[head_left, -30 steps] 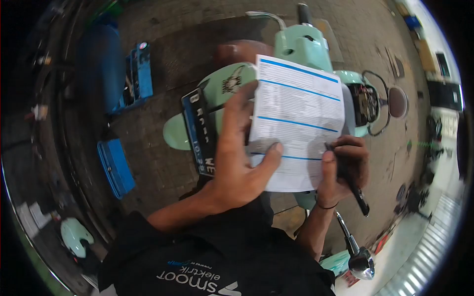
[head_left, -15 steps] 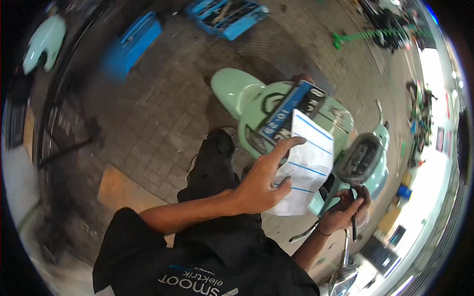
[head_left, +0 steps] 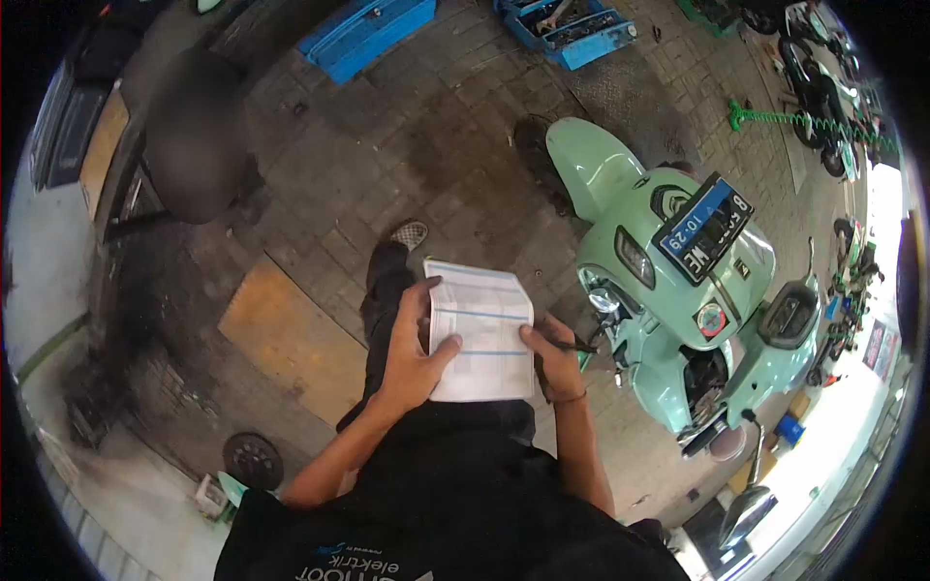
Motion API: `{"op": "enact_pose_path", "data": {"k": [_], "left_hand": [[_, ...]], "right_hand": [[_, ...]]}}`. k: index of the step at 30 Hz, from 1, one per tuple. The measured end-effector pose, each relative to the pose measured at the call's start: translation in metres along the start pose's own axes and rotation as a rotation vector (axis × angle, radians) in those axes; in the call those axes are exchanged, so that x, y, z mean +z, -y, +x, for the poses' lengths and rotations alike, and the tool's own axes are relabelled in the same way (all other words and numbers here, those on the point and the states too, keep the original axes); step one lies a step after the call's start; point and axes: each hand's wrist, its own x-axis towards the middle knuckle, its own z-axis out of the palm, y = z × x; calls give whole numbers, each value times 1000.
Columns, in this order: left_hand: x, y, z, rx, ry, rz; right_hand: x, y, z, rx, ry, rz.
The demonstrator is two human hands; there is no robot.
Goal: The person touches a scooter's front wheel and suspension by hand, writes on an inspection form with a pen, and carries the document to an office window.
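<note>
Printed papers [head_left: 481, 334] with blue bands are held in front of my body, above my dark trousers. My left hand [head_left: 415, 353] grips their left edge, thumb on top and fingers behind. At the right edge, my right hand [head_left: 554, 358] has its thumb against the papers and also holds a dark pen [head_left: 579, 347], which points out to the right. To the right stands a mint-green scooter [head_left: 605, 242] with a number plate [head_left: 704, 228] on its front.
Two blue toolboxes [head_left: 368, 37] [head_left: 572, 31] lie on the paved floor at the top. A brown board [head_left: 291, 334] is left of my legs. A green coiled hose [head_left: 794, 118] and parked motorcycles [head_left: 823, 97] are at the upper right. A round black part [head_left: 253, 459] sits lower left.
The view has swung, and the scooter now appears farther right. The papers and my left hand have moved away from it to in front of my body. My right hand has come to the papers' edge.
</note>
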Motion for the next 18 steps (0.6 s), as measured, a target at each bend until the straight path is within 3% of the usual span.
{"op": "enact_pose_path", "data": {"k": [1, 4, 5, 6, 7, 8, 11, 13, 14, 16, 18], "left_hand": [[-11, 0, 3, -11, -95, 20], [-68, -1, 21, 88, -205, 505], [-78, -22, 25, 13, -208, 385], [-84, -43, 26, -74, -197, 272], [-94, -48, 29, -87, -136, 344], [-104, -54, 34, -86, -68, 419], [-111, -10, 49, -102, 115, 727], [-69, 2, 47, -107, 528, 917], [-42, 8, 34, -151, 734, 719], [-7, 56, 1, -38, 997, 677], [47, 66, -28, 196, 1129, 858]], "right_hand": [[7, -8, 12, -2, -23, 19], [10, -45, 44, -62, -157, -170], [10, -65, 52, -122, -244, -122], [11, -79, 48, -176, -343, -72], [22, -77, 37, -196, -416, -31], [37, -77, 31, -357, -549, -67], [72, -31, -23, -660, -856, -338], [88, -12, -66, -568, -837, -248], [91, -13, -84, -745, -814, -338], [91, -15, -115, -1010, -783, -505], [83, -33, -133, -1104, -790, -616]]}}
